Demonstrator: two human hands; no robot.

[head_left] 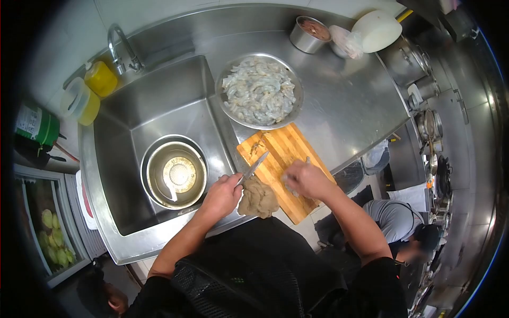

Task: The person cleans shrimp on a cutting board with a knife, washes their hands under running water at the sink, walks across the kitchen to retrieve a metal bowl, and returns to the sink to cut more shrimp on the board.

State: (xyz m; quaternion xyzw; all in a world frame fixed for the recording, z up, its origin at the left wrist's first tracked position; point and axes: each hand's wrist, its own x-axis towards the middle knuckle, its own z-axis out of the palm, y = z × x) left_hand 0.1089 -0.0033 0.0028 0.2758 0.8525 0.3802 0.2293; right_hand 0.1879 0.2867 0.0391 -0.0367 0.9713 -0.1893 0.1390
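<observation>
My left hand (221, 195) is closed around the handle of a knife (256, 165), whose blade points up and right over the wooden cutting board (302, 206). Above the board's right part, my right hand (308, 180) is curled, with a pale grey piece that looks like a shrimp at its fingertips; blur hides its exact shape. Dark scraps (258, 146) lie on the board's upper left. A crumpled brown cloth (258, 199) rests beside the board, near my left hand. Behind the board, a round metal bowl (221, 98) holds a heap of raw peeled shrimp (260, 90).
To the left is a steel sink (119, 153) with a metal pot (146, 183) inside and a faucet (119, 47) behind. Yellow liquid containers (101, 79) stand on its rim. A metal container (305, 40) sits at the back. A person (395, 220) is bent at right.
</observation>
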